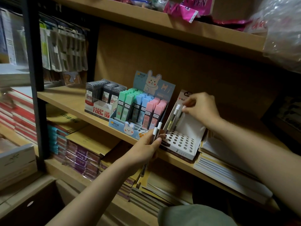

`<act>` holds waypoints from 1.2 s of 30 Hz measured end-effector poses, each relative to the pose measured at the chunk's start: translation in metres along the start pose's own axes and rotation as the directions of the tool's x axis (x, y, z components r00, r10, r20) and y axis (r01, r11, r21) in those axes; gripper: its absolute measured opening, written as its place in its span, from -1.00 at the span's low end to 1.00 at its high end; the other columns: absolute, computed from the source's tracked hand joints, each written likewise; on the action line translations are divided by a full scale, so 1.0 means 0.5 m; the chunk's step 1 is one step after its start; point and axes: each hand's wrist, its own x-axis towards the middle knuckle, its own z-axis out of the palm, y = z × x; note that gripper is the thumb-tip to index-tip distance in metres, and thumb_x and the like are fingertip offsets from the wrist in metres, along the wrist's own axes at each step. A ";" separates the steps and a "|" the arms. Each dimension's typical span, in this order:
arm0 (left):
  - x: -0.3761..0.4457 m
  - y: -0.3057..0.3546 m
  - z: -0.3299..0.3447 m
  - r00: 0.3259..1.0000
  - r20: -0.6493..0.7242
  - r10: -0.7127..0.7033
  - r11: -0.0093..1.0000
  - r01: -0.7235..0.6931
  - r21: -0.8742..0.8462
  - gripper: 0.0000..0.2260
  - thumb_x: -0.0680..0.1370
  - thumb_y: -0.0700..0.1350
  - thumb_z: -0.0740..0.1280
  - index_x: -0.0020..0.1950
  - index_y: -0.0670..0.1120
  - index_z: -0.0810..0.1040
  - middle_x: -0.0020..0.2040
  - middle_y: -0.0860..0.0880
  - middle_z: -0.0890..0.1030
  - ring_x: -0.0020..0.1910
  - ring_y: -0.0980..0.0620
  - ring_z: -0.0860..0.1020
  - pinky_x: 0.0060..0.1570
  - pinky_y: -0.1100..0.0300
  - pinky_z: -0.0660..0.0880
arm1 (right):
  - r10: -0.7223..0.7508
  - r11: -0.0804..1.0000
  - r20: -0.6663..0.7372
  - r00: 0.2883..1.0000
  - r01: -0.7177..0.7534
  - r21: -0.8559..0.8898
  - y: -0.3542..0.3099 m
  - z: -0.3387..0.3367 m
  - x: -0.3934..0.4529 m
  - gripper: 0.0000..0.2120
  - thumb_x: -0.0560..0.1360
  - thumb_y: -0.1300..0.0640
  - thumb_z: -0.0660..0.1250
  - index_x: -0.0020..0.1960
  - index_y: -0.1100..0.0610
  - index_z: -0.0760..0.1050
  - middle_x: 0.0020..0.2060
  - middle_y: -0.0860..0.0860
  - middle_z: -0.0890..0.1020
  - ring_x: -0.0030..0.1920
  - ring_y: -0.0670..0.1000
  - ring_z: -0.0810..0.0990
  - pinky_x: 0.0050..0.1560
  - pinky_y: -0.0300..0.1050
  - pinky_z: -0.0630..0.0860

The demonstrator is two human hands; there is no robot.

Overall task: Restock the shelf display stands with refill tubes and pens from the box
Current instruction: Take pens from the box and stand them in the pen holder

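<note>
Left hand [149,146] grips slim white-capped pens [155,132] at the wooden shelf [70,99] edge. Right hand [201,107] pinches a pen top [184,107] over the white cardboard stand [180,141] with round holes. Pastel rectangular refill tubes [140,106] fill the bunny display [130,126] just left of it.

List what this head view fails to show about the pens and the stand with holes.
- Pens in the left hand: exact count unclear, barrels hidden by fingers.
- Pen tip under the right hand: fingers cover it.
- White stand with holes: front print too small to read.
- Supply box: outside the frame.
</note>
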 end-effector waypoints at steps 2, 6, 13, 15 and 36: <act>-0.002 0.001 0.001 1.000 0.019 -0.019 1.000 0.019 -0.005 -0.78 0.67 -0.09 0.15 0.26 0.10 0.49 0.14 -0.13 0.55 -0.13 0.05 0.48 -0.27 0.32 0.47 | 0.000 1.000 -0.013 1.000 0.000 0.005 0.005 0.007 -0.010 -0.83 0.42 0.21 0.50 0.01 0.13 0.65 0.01 0.04 0.66 -0.02 -0.12 0.49 -0.02 -0.30 0.37; -0.009 0.013 -0.008 0.995 0.066 -0.070 0.984 0.079 -0.161 -0.74 0.65 -0.23 0.14 0.25 0.00 0.49 0.17 -0.14 0.57 -0.16 0.08 0.47 -0.19 0.26 0.43 | 0.010 1.000 -0.005 1.000 -0.010 0.025 0.000 0.004 -0.013 -0.79 0.45 0.16 0.48 0.08 0.14 0.64 0.02 0.04 0.66 0.03 -0.06 0.59 -0.13 -0.47 0.35; -0.024 0.040 -0.031 0.954 0.290 0.073 0.939 0.032 -0.343 -0.68 0.57 -0.16 0.26 0.33 -0.13 0.44 0.09 -0.07 0.65 -0.21 0.11 0.52 -0.13 0.22 0.50 | -0.162 0.959 0.043 0.986 0.147 0.241 -0.042 -0.026 -0.083 -0.90 0.51 0.03 0.40 0.02 -0.12 0.59 -0.09 -0.15 0.64 -0.17 -0.21 0.60 -0.18 -0.40 0.49; -0.024 0.039 -0.028 0.952 0.291 0.090 0.933 0.022 -0.360 -0.71 0.61 -0.19 0.21 0.34 -0.14 0.42 0.13 -0.10 0.64 -0.23 0.10 0.51 -0.14 0.21 0.50 | -0.164 0.926 0.179 0.970 0.089 0.367 -0.062 -0.025 -0.104 -0.88 0.48 -0.02 0.42 0.02 -0.14 0.61 -0.13 -0.16 0.67 -0.13 -0.19 0.63 -0.10 -0.22 0.58; -0.009 0.019 -0.016 0.997 0.004 -0.078 0.987 0.077 -0.139 -0.61 0.61 -0.33 0.13 0.33 0.07 0.30 0.01 -0.07 0.48 -0.12 0.06 0.46 -0.19 0.23 0.38 | -0.054 0.972 -0.095 0.994 0.074 0.222 0.002 -0.040 -0.033 -0.81 0.48 0.20 0.45 0.06 0.05 0.56 -0.17 -0.11 0.59 -0.18 -0.16 0.63 -0.17 -0.32 0.61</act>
